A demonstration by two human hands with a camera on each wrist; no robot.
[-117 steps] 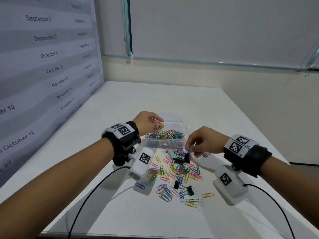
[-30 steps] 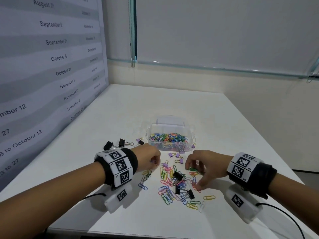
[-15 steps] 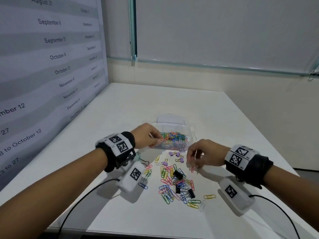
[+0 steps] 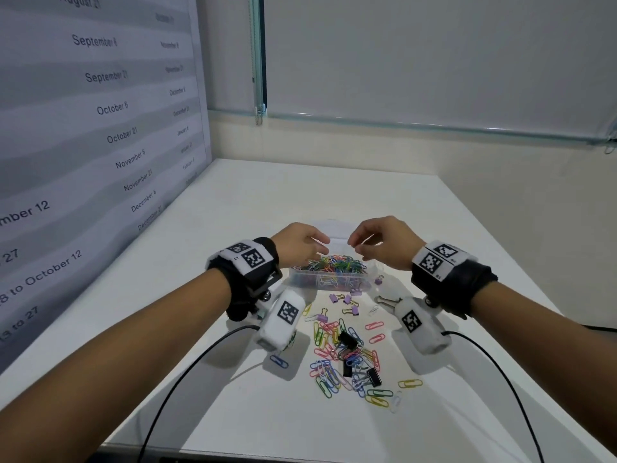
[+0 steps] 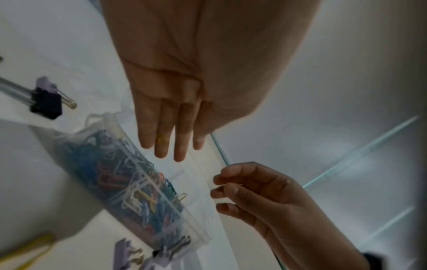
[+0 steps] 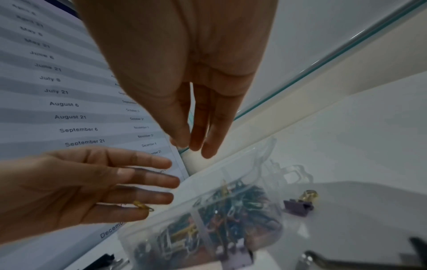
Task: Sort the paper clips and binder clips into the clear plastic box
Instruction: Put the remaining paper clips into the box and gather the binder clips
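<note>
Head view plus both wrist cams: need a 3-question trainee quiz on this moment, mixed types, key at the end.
1. True or false: the clear plastic box already holds coloured paper clips.
2. Pick one. The left hand and the right hand are: A) raised over the box; B) flat underneath the box; C) both far off to one side of the box.
3. Short answer: the yellow paper clip is at the fingers of which hand?
Key: 1 true; 2 A; 3 left.
</note>
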